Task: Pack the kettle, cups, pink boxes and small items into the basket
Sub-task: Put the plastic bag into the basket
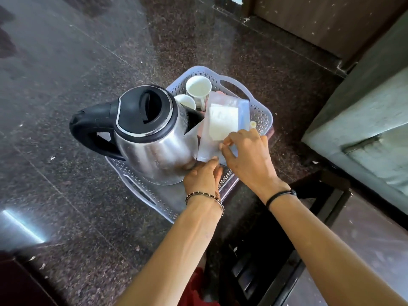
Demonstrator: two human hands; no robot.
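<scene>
Dark speckled granite floor (88,85) fills most of the view, with a wooden door base at the top right and a grey padded edge along the right side. On the floor sits a pale perforated plastic basket (260,111) with cut-out handles at both ends.

Inside the basket, on its left half, stands a steel kettle (154,146), upright, black lid closed, black handle reaching out over the basket's left rim. Behind the kettle, two white cups (198,86) stand close together at the far end, the nearer one partly hidden by the kettle.

A clear bag (223,120) holding a white pad lies tilted in the right half, leaning against the kettle's spout side. Pink shows beneath the bag; what it belongs to cannot be told. A small cream cap pokes up just beside the bag's right edge.

Left hand (202,177), fingers curled, touches the bag's lower corner next to the kettle base. Right hand (249,155) pinches the bag's lower right edge between thumb and fingers. Both wrists wear thin bracelets.
</scene>
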